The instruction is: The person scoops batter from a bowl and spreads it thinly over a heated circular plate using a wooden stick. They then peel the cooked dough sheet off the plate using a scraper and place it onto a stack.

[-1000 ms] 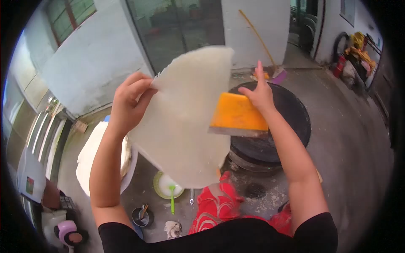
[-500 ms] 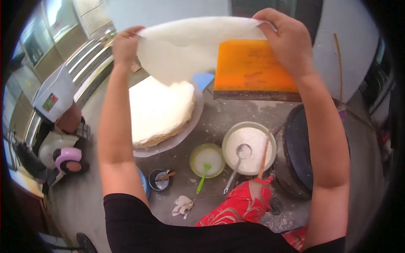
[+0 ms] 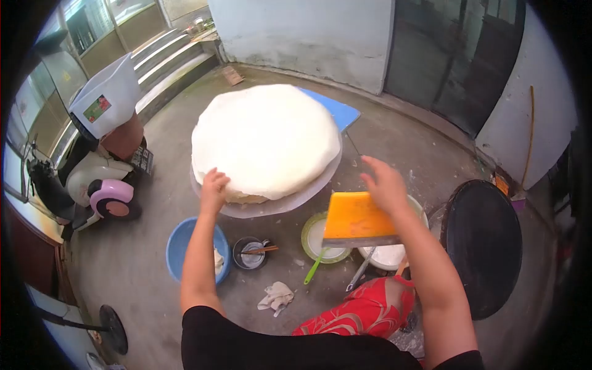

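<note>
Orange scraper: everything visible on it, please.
The orange scraper is a broad, flat blade, apparently plastic, with a straight grey-brown strip along its bottom edge. It is held at its right side in the right hand, strip downward, overlapping the green-rimmed bowl in view. The hand hides part of it; no other contact shows.

- Table [image 3: 344,113], blue corner showing towards 1 o'clock: pale round tray [image 3: 279,208] bearing the thick white stack [image 3: 262,139]
- Grey floor [image 3: 148,271], clockwise from mid-view:
- 4: white bowl [image 3: 423,214]
- 5: green-rimmed bowl [image 3: 304,237]
- 6: crumpled rag [image 3: 276,297]
- 7: dark pot [image 3: 236,251]
- 8: blue basin [image 3: 175,243]
- 9: scooter [image 3: 92,179]
</note>
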